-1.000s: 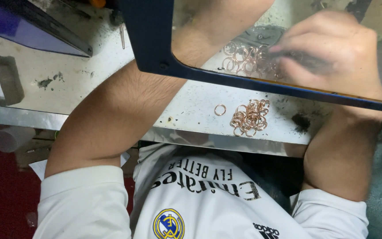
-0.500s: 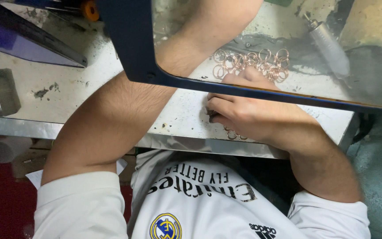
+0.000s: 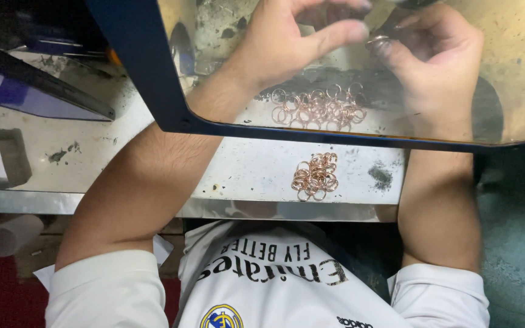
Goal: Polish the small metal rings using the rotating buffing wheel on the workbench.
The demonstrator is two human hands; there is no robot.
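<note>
Workbench (image 3: 80, 152): pale, scuffed and stained metal surface across the middle of the frame, its front edge running just above the person's white shirt (image 3: 274, 285).

Shield (image 3: 505, 73): clear, yellow-tinted panel in a dark blue frame, filling the upper centre and upper right. Both hands work behind it and are seen through it.

Left hand (image 3: 287, 42): upper centre, behind the shield. Fingers curled, thumb stretched toward the right hand; whether it grips anything cannot be told.

Right hand (image 3: 439, 61): upper right, behind the shield. Fingers bent, pinching one small ring (image 3: 377, 42) at the fingertips, just beside the left thumb.

Far ring heap (image 3: 320, 109): copper-coloured wire rings, loosely spread behind the shield, below both hands, at centre frame.

Near ring cluster (image 3: 316, 176): the same kind of rings, bunched tightly on the bare bench in front of the shield, lower centre, touching neither hand.

Progress, as a judgement: one ring is in hand, with two separate groups on the bench. Which group is finished and which is waiting cannot be told from this view; many rings appear to remain either way.
</note>
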